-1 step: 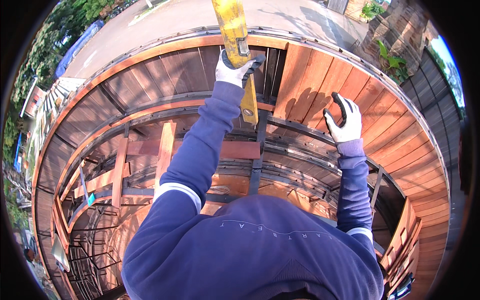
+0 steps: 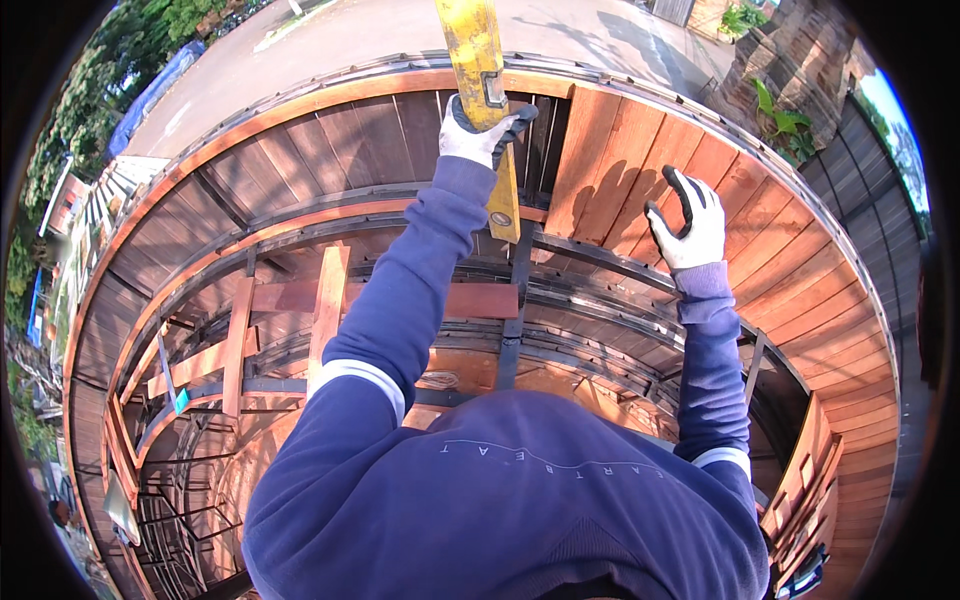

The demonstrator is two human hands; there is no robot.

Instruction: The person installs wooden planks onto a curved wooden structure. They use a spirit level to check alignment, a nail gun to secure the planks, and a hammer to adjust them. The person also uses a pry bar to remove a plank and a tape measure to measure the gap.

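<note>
In my left hand [image 2: 484,137], gloved in white and black, is a long yellow spirit level [image 2: 473,42]. My fingers wrap round its middle, and a small window in its body shows just above them. The level stands roughly upright against the curved wall, its lower end near a dark metal post [image 2: 516,325]. Off to the right, my right hand [image 2: 690,222] hangs in the air with thumb and fingers apart and nothing in it. Reddish wooden boards [image 2: 640,150] lie behind that hand, its shadow falling on them.
Dark metal rails [image 2: 600,258] curve below the boards. Loose planks [image 2: 330,300] rest across the frame at left, and more boards [image 2: 805,470] lean at lower right. Dark wall boards [image 2: 345,145] line the far left. Paved ground [image 2: 590,40] lies beyond the rim.
My left hand and the spirit level have shifted slightly right. My right hand has risen a little, still open.
</note>
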